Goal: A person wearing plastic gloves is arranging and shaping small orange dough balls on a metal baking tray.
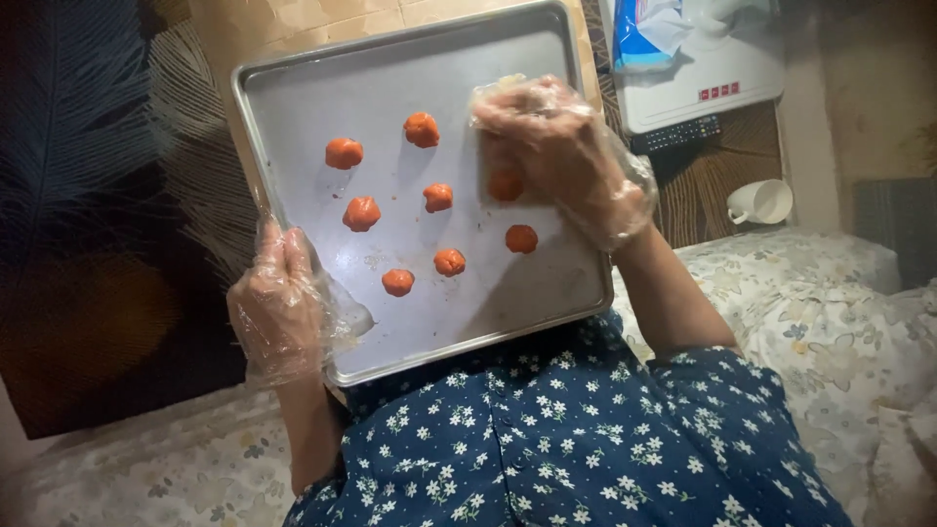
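Left hand [278, 307] grips tray [293, 117] edge; right hand [556, 151] pinches an orange ball [505, 185]; centre bare.

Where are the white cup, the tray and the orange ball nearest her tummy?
white cup [760, 202], head view, on its side wall.
tray [293, 83], head view, on a bare part near its far left corner.
orange ball [397, 282], head view, on its middle.

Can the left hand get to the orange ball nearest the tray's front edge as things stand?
Probably yes, once it lets go: the left hand grips the metal tray's left rim, and the nearest orange ball lies close by on bare metal with nothing between. The right hand is farther back.
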